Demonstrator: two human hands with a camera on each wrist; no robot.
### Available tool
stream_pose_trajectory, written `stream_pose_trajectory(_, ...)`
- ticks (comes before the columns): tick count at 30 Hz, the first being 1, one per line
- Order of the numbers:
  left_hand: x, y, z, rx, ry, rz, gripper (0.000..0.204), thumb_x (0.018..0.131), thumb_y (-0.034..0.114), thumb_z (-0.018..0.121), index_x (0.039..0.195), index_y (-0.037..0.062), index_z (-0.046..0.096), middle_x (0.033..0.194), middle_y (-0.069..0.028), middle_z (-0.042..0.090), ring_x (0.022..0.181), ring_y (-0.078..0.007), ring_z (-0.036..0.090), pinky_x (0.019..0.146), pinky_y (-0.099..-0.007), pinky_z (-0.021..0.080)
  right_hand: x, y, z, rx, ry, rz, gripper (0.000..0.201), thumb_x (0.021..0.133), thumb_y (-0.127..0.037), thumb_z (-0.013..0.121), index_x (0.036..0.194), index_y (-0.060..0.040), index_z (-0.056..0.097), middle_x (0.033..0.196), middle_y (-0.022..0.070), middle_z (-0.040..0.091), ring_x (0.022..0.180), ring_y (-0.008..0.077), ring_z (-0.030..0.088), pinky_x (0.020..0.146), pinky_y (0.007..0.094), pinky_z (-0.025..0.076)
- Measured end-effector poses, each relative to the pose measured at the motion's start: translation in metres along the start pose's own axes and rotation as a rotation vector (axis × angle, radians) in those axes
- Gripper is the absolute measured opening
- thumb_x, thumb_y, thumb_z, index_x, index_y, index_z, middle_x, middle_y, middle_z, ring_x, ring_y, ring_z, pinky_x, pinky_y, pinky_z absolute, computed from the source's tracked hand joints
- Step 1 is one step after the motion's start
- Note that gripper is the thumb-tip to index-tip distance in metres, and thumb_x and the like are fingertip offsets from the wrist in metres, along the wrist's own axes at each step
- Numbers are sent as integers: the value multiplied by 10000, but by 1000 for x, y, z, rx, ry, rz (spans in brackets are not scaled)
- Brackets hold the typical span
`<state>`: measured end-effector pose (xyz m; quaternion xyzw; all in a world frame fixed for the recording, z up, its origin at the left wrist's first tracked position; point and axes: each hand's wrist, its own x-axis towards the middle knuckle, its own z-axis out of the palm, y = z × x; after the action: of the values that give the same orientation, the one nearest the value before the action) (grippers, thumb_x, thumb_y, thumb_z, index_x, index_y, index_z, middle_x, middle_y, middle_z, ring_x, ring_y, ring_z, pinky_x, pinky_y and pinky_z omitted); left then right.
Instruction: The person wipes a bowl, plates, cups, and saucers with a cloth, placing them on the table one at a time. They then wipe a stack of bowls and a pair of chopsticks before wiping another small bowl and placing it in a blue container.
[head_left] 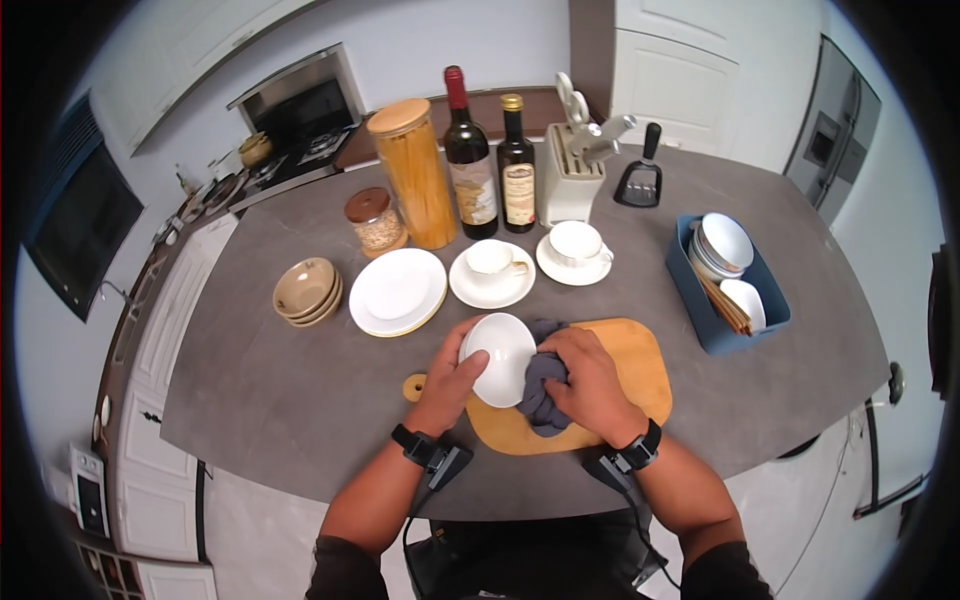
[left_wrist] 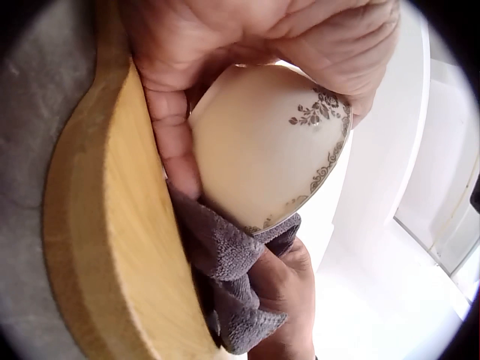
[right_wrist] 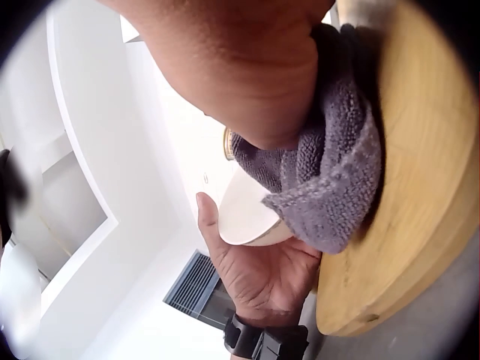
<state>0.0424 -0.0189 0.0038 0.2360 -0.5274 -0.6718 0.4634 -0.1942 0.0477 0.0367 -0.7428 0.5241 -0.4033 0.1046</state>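
A white bowl (head_left: 503, 362) with a dark floral pattern outside (left_wrist: 319, 112) is tilted over the wooden cutting board (head_left: 628, 385). My left hand (head_left: 448, 382) grips it, thumb over the rim and fingers underneath. In my right hand (head_left: 592, 385) is a bunched dark grey cloth (head_left: 545, 395), pressed against the bowl's right edge. Folds of the cloth (right_wrist: 330, 176) hang close over the board in the right wrist view and hide part of the right hand's fingers.
Behind the board stand white plates (head_left: 398, 292), brown bowls (head_left: 307, 291) and two cups on saucers (head_left: 492, 290). Farther back are a pasta jar (head_left: 415, 180), two dark bottles (head_left: 470, 165) and a knife block (head_left: 570, 185). A blue bin (head_left: 715, 335) holding dishes sits at the right.
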Motion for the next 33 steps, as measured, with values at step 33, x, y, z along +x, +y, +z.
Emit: stream_pose_trajectory(33, -1, 2, -3, -138, -18, -19, 675, 1100, 511, 566, 1585, 70, 407, 1464, -92, 579, 1313, -186, 594, 1064, -370, 535, 27, -43, 19, -160, -153, -493, 500, 714, -98, 824, 1180, -3, 669, 1161, 149, 667, 1112, 366, 636, 961, 460, 526)
